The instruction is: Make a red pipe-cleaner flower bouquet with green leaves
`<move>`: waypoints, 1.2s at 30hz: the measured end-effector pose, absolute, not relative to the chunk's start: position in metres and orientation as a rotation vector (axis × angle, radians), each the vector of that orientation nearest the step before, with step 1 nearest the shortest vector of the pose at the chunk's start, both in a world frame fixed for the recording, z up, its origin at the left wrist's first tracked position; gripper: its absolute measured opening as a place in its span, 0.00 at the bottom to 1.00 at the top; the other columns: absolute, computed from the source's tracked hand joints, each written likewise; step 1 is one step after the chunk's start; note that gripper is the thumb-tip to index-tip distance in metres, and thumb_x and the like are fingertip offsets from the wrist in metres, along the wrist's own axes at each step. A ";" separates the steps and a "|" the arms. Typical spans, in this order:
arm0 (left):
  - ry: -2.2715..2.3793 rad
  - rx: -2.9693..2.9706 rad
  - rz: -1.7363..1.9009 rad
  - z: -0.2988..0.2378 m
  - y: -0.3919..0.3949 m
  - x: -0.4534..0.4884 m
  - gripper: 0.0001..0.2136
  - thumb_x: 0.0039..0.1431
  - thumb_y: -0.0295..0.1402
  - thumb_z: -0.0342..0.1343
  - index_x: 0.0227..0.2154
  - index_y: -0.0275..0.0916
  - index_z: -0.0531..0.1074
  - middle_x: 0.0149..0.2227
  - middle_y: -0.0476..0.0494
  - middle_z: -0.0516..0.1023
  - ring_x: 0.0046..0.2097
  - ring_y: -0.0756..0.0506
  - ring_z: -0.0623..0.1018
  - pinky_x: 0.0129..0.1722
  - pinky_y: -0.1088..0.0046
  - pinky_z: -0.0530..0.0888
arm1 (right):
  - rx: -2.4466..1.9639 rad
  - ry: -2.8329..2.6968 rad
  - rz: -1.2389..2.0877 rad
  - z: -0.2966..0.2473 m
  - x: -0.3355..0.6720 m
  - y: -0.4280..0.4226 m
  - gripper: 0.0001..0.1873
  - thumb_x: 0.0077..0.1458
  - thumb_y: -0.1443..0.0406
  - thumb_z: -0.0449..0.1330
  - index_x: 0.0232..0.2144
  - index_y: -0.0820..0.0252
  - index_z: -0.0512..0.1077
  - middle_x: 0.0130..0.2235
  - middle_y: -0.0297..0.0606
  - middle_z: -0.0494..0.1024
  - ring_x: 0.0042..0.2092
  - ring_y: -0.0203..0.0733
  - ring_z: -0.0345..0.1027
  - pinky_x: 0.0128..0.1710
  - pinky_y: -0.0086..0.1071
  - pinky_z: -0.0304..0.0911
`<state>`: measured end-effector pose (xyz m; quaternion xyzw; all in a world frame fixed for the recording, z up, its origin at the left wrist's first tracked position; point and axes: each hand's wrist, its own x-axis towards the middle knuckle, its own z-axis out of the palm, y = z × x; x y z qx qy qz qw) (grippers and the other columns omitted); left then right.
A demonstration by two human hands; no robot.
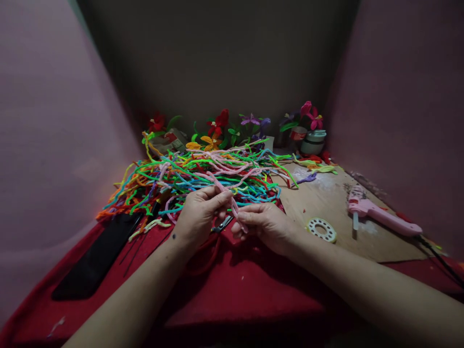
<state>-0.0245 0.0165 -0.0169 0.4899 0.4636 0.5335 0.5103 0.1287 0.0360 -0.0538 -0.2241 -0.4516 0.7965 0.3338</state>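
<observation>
Both hands meet over the red cloth in the middle, pinching light pink pipe cleaners [235, 210]. My left hand [201, 212] closes thumb and fingers on them partway along. Lower down, near their bottom end, my right hand [263, 223] pinches the same pink strands. The strands slant up and left from the fingers, over a large tangled heap of many-coloured pipe cleaners [203, 169]. Partly hidden beneath my hands lie scissors [223, 224], their blades showing between the hands.
Left, a black flat object [96, 256] lies on the red cloth [246, 299]. Right, a cardboard sheet [366, 246] carries a pink glue gun [380, 215] with a cord and a perforated ring [322, 230]. Behind stand pipe-cleaner flowers [217, 124] and a jar [313, 142].
</observation>
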 end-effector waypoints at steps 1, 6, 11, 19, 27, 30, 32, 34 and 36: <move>1.121 1.180 1.286 -0.017 0.016 -0.024 0.09 0.51 0.35 0.58 0.24 0.35 0.70 0.17 0.55 0.63 0.18 0.58 0.60 0.17 0.82 0.55 | -0.554 -1.163 2.102 -0.053 0.129 0.036 0.09 0.46 0.65 0.62 0.29 0.68 0.74 0.25 0.39 0.76 0.24 0.33 0.67 0.28 0.30 0.63; 1.104 1.194 1.282 -0.019 0.015 -0.021 0.09 0.51 0.35 0.58 0.24 0.34 0.70 0.17 0.54 0.64 0.18 0.58 0.61 0.17 0.82 0.57 | -0.500 -1.091 2.226 -0.053 0.131 0.038 0.09 0.46 0.67 0.61 0.31 0.69 0.75 0.27 0.42 0.78 0.25 0.35 0.69 0.30 0.33 0.63; 1.090 1.212 1.301 -0.021 0.015 -0.020 0.09 0.51 0.35 0.58 0.23 0.33 0.70 0.17 0.53 0.64 0.18 0.57 0.61 0.16 0.82 0.57 | -0.571 -1.054 2.221 -0.053 0.130 0.040 0.08 0.44 0.67 0.63 0.29 0.68 0.75 0.26 0.40 0.78 0.25 0.36 0.70 0.30 0.32 0.63; 1.161 1.268 1.320 -0.019 0.013 -0.017 0.10 0.51 0.35 0.58 0.22 0.33 0.70 0.15 0.53 0.65 0.17 0.56 0.62 0.15 0.81 0.58 | -0.610 -1.064 2.223 -0.055 0.130 0.040 0.06 0.44 0.67 0.63 0.26 0.67 0.75 0.23 0.37 0.77 0.23 0.33 0.68 0.28 0.29 0.61; 1.180 1.173 1.184 -0.019 0.015 -0.016 0.10 0.48 0.37 0.59 0.26 0.36 0.67 0.21 0.53 0.69 0.16 0.57 0.62 0.15 0.83 0.57 | -0.644 -0.946 1.990 -0.050 0.128 0.042 0.05 0.40 0.67 0.65 0.22 0.66 0.74 0.23 0.34 0.75 0.24 0.30 0.63 0.25 0.26 0.56; 1.228 1.264 0.965 -0.022 0.015 -0.015 0.11 0.49 0.38 0.58 0.24 0.35 0.66 0.18 0.54 0.66 0.16 0.57 0.61 0.16 0.82 0.56 | -0.651 -0.871 1.920 -0.050 0.128 0.043 0.05 0.38 0.67 0.66 0.21 0.64 0.74 0.21 0.31 0.72 0.23 0.30 0.62 0.24 0.26 0.56; 1.234 1.335 0.853 -0.025 0.014 -0.013 0.11 0.50 0.38 0.57 0.24 0.34 0.68 0.17 0.53 0.65 0.16 0.57 0.61 0.16 0.81 0.56 | -0.649 -0.859 1.925 -0.051 0.128 0.043 0.06 0.37 0.66 0.66 0.21 0.64 0.73 0.20 0.31 0.71 0.23 0.31 0.62 0.24 0.27 0.57; 1.238 1.386 0.805 -0.026 0.013 -0.010 0.10 0.51 0.37 0.55 0.23 0.33 0.68 0.17 0.52 0.65 0.16 0.56 0.61 0.16 0.80 0.55 | -0.615 -0.877 1.942 -0.052 0.127 0.042 0.07 0.37 0.65 0.66 0.20 0.64 0.73 0.19 0.31 0.70 0.22 0.32 0.62 0.23 0.28 0.58; 1.247 1.400 0.808 -0.026 0.012 -0.008 0.10 0.51 0.35 0.54 0.21 0.33 0.67 0.16 0.51 0.65 0.17 0.55 0.61 0.16 0.79 0.55 | -0.568 -0.898 1.954 -0.053 0.127 0.042 0.08 0.38 0.65 0.66 0.19 0.64 0.72 0.18 0.31 0.69 0.21 0.33 0.62 0.22 0.28 0.58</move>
